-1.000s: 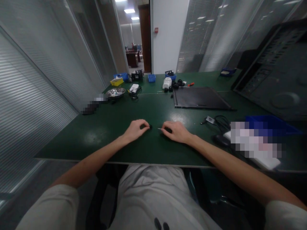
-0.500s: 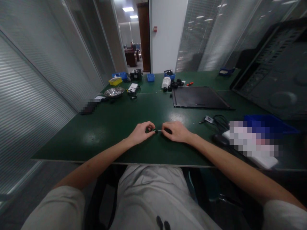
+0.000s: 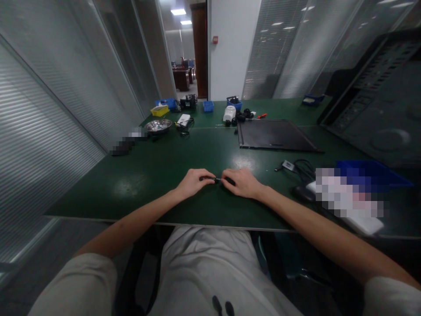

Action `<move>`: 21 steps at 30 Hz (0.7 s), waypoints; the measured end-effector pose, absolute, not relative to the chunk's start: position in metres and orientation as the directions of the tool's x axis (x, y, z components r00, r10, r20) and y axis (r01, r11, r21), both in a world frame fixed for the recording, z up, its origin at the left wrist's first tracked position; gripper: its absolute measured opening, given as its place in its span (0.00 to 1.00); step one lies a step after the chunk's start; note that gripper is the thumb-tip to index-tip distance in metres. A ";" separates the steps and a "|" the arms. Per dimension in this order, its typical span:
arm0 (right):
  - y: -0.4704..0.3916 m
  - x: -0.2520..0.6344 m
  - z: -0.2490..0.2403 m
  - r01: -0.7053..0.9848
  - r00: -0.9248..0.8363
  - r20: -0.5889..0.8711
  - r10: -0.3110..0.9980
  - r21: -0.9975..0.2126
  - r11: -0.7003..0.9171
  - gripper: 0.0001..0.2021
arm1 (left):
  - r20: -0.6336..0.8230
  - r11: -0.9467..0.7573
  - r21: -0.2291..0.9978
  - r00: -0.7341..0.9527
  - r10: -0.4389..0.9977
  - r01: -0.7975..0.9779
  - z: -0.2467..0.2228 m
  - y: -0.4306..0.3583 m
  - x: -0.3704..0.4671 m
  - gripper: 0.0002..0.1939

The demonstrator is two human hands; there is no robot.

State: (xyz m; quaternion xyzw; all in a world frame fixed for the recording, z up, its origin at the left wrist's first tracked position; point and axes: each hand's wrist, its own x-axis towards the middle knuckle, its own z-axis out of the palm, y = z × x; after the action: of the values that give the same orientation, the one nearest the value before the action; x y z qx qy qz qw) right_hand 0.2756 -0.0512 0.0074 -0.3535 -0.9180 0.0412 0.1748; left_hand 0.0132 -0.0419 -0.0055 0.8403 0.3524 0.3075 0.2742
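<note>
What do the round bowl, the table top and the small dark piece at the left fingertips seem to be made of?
Bowl: likely polished metal, with bright silvery glints.
Table top: smooth green surface, perhaps laminate or paint, reflecting soft patches of light.
Small dark piece: perhaps plastic, but too small to judge surely.

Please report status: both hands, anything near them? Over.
Left hand: pinching small dark piece. Right hand: pinching thin pale piece. Black panel beyond, apart from both.
</note>
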 end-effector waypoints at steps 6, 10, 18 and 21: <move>-0.052 0.274 0.008 0.627 -0.711 0.286 0.642 -0.154 0.763 0.11 | 0.377 -0.660 0.639 0.588 0.716 0.394 -0.011 -0.040 0.012 0.11; -0.055 0.271 0.009 0.641 -0.738 0.244 0.629 -0.038 0.767 0.13 | 0.421 -0.775 0.466 0.662 0.619 0.428 -0.014 -0.042 0.013 0.15; -0.058 0.263 0.002 0.633 -0.748 0.255 0.612 0.001 0.774 0.16 | 0.400 -0.834 0.296 0.733 0.550 0.465 -0.009 -0.052 0.014 0.18; -0.057 0.263 0.000 0.634 -0.741 0.252 0.622 -0.041 0.772 0.16 | 0.415 -0.831 0.316 0.722 0.554 0.457 -0.010 -0.051 0.015 0.17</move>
State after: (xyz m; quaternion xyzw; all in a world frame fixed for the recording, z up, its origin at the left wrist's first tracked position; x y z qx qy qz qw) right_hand 0.2629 -0.0574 -0.0001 -0.3366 -0.9328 -0.0238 0.1263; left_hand 0.0153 -0.0512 -0.0096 0.9228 0.2740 0.2531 0.0958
